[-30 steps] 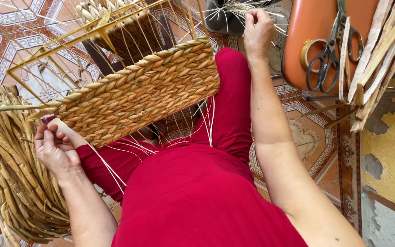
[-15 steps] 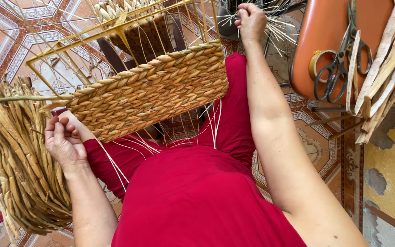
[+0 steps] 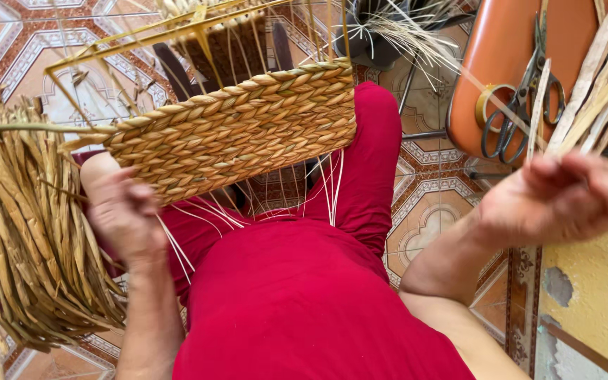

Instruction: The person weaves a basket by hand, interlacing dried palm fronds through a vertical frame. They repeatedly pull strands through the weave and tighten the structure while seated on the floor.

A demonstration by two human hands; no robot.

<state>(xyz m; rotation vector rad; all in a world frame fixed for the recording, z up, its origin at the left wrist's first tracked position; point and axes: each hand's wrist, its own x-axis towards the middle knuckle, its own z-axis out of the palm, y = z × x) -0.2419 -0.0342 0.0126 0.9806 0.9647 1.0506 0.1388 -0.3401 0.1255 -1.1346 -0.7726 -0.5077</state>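
Note:
A half-woven straw basket (image 3: 248, 134) on a yellow wire frame (image 3: 142, 39) rests across my lap, with thin pale strands hanging from its lower edge. My left hand (image 3: 124, 211) is blurred at the basket's lower left corner, touching its edge; its grip is unclear. My right hand (image 3: 557, 197) is blurred at the right, level with my waist, fingers curled around a thin pale strand (image 3: 490, 95). That strand runs up and left to a bundle of fine fibres (image 3: 402, 32) beyond my knee.
A thick sheaf of dried flat reeds (image 3: 29, 239) lies at my left. An orange chair (image 3: 501, 77) at the upper right holds scissors (image 3: 518, 105), a tape roll (image 3: 490, 105) and long reed strips (image 3: 592, 77). Patterned floor tiles (image 3: 8, 42) surround me.
My right hand has come back from the fibre bundle at the top to the right side near my waist, drawing a strand. My left hand has shifted slightly right, closer to the basket.

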